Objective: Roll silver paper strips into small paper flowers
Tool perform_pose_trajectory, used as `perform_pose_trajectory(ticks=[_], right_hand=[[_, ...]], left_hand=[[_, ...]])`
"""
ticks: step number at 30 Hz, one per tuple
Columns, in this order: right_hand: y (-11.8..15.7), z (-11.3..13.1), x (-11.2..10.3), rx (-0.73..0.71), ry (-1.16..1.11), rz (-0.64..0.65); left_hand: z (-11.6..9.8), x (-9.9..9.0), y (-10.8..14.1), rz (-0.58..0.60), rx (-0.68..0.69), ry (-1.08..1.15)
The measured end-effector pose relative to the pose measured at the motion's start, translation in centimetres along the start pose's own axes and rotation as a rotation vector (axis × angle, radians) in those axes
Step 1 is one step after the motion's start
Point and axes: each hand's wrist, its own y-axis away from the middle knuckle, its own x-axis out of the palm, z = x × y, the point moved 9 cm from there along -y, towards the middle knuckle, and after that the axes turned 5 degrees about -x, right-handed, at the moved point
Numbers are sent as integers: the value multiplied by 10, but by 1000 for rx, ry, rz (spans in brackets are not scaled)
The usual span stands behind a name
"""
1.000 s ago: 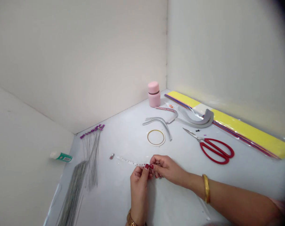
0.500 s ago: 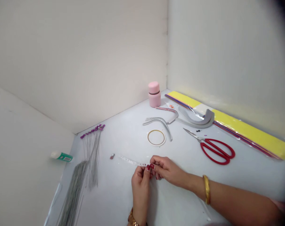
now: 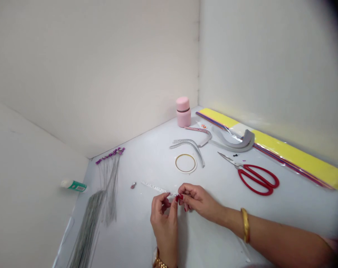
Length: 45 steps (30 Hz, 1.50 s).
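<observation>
A narrow white patterned strip [image 3: 153, 187] slants across the tabletop, its right end between my fingertips. My left hand [image 3: 166, 214] is closed on that end, thumb against it and the other fingers curled. Pinched at the same spot, my right hand [image 3: 195, 199] touches the left thumb; fingers cover the strip's very tip. Beyond the hands lies a roll of tape with a gold inner ring [image 3: 186, 172]. A small metallic and pinkish piece [image 3: 133, 185] rests left of the strip.
Red-handled scissors [image 3: 258, 181] lie at right, near curled grey strips [image 3: 230, 145]. A pink jar [image 3: 183, 113] stands by the corner. Yellow packaged sheets [image 3: 286, 149] line the right wall. Wires [image 3: 87, 223], purple beaded stems [image 3: 110, 153] and a green-white tube [image 3: 78, 186] are at left.
My left hand has shifted slightly left, with its fingers lifted and spread a little more. The strip's far end has swung slightly away from me. The right hand has barely moved.
</observation>
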Motion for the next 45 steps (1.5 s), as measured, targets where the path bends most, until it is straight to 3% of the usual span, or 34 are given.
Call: perform_pose_trajectory(ticks=[7, 18, 23, 33, 36, 40, 45], right_hand=[[-1, 3, 0, -13, 7, -3], [-1, 5, -4, -14, 40, -41], [0, 7, -4, -23, 53, -51], [-1, 7, -5, -62, 134, -38], [0, 20, -9, -173, 215, -68], [1, 31, 1, -291, 391, 41], [0, 20, -1, -167, 345, 23]], left_hand=[[-14, 4, 3, 44, 76, -18], [12, 13, -1, 140, -157, 134], [17, 20, -2, 199, -187, 188], [8, 3, -4, 67, -126, 144], [9, 9, -2, 125, -172, 184], [20, 19, 0, 195, -271, 278], [32, 17, -1, 139, -351, 382]])
